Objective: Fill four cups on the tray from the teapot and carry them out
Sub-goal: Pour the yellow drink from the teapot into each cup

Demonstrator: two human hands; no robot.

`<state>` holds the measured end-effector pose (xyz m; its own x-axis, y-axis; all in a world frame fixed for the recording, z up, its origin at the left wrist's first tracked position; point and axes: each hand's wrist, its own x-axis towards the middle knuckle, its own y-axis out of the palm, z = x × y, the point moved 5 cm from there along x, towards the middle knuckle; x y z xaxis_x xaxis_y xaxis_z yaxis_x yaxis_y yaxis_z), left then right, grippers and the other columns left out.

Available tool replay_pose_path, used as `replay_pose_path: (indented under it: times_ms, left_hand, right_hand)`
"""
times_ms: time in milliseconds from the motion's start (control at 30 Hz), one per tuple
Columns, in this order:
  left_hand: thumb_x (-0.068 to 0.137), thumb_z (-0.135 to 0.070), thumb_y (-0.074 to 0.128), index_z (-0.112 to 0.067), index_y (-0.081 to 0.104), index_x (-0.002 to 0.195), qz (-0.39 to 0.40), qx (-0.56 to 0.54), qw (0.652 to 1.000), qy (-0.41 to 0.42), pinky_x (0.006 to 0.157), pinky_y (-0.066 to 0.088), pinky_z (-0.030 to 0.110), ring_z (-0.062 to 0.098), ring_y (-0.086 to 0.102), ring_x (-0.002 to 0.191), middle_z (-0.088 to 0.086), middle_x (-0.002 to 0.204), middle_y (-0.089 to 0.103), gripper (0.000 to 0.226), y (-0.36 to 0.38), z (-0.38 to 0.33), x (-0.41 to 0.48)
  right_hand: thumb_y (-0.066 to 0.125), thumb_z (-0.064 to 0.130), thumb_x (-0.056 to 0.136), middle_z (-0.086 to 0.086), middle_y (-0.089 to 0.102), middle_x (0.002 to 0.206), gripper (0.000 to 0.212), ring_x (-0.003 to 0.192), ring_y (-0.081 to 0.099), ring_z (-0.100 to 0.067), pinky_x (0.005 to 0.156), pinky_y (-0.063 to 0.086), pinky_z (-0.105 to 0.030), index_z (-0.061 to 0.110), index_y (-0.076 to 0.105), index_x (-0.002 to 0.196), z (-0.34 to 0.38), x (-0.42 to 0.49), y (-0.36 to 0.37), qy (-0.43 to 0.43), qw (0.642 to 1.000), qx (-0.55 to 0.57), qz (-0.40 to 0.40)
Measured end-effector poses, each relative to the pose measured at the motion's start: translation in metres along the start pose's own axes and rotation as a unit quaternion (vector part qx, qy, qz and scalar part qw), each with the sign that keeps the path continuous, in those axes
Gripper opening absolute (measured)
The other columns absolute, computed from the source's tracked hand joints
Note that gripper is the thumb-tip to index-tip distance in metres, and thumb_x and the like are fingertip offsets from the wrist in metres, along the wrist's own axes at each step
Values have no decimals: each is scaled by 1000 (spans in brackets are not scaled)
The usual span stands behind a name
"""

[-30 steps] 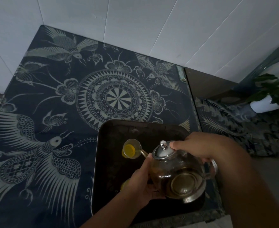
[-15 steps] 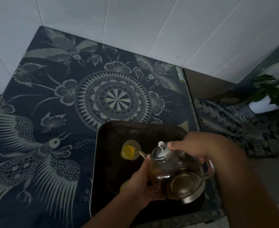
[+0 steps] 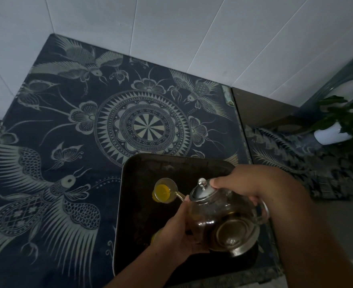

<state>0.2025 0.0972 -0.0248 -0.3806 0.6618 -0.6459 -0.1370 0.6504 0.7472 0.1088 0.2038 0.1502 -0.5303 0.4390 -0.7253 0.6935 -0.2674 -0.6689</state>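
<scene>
A glass teapot (image 3: 223, 221) with a metal lid is tilted to the left above a dark tray (image 3: 142, 169). Its spout reaches the rim of a small glass cup (image 3: 164, 193) that holds yellow tea. My right hand (image 3: 248, 183) grips the handle, with a finger on the lid. My left hand (image 3: 177, 231) cups the pot's underside from the left. A second cup (image 3: 154, 236) with yellow tea peeks out behind my left hand. Other cups are hidden.
The tray lies near the front right corner of a dark table (image 3: 67, 142) with a pale bird and mandala pattern. White wall tiles rise behind it. To the right a lower patterned surface carries a plant in a white pot (image 3: 331, 134).
The teapot and both hands hold nearly the same pose over the cup. The view has shifted only slightly.
</scene>
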Motion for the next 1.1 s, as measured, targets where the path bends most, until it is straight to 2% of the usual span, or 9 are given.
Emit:
replay_pose_path:
  times_ms: [167,300,400,500,633,800,900,1000,1100]
  left_hand:
    - [94,-66,56,-18,72,128,-5,0,1000,3,94,57,66,45,72,113,21,128,73,61,-3,1,2]
    - [93,-66,59,-18,71,129,-4,-4,1000,-1,99,53,70,46,71,115,21,129,72,61,-1,0,0]
    - [91,-67,60,-19,71,130,-2,-1,1000,3,97,54,68,46,70,117,21,132,71,62,-1,-2,0]
    - [92,-69,57,-21,71,130,4,-1,1000,5,92,57,62,44,70,118,20,134,70,63,0,-2,0]
    - [94,-68,55,-21,72,129,11,-3,1000,11,89,58,57,44,70,118,20,134,70,61,1,0,1]
    - [95,-67,54,-20,72,129,-9,7,999,30,90,58,60,43,71,116,18,132,72,60,4,-4,-2]
    - [90,-73,54,-22,73,128,-18,35,997,63,101,53,67,42,71,118,17,131,73,66,6,-9,-8]
    - [75,-75,58,-22,76,124,-45,66,991,104,101,53,67,41,72,115,15,126,75,74,11,-18,-20]
    - [85,-73,52,-21,75,123,-82,107,981,141,100,55,63,39,74,112,14,119,79,68,19,-24,-38]
  right_hand:
    - [60,72,79,-9,66,80,69,66,64,-18,61,45,-26,16,67,118,1,0,0,5,1000,3,4]
    - [63,69,79,-8,69,100,66,77,68,-21,65,51,-30,18,66,121,1,-1,0,4,1000,19,15]
    - [63,68,81,-8,66,93,65,74,66,-20,58,47,-28,16,65,121,4,-5,-1,6,1000,19,16]
    - [60,69,83,-7,59,76,65,63,60,-17,57,42,-25,14,65,118,7,-8,-2,8,1000,1,10]
    - [59,67,85,-6,55,73,66,63,57,-16,55,40,-26,13,62,123,10,-16,-7,14,1000,-14,11]
    - [60,65,86,-5,53,75,68,64,58,-17,51,41,-27,12,59,128,8,-17,-9,3,1000,1,10]
    - [60,71,82,-6,63,83,69,70,65,-20,57,47,-28,16,64,123,-1,-17,-9,-23,1000,9,-2]
    - [57,78,74,-8,72,89,72,74,70,-22,67,54,-31,19,70,112,-11,-17,-8,-62,998,24,-18]
    - [51,84,67,-5,75,89,74,76,73,-21,80,57,-36,22,73,100,-21,-21,-6,-112,992,37,-39]
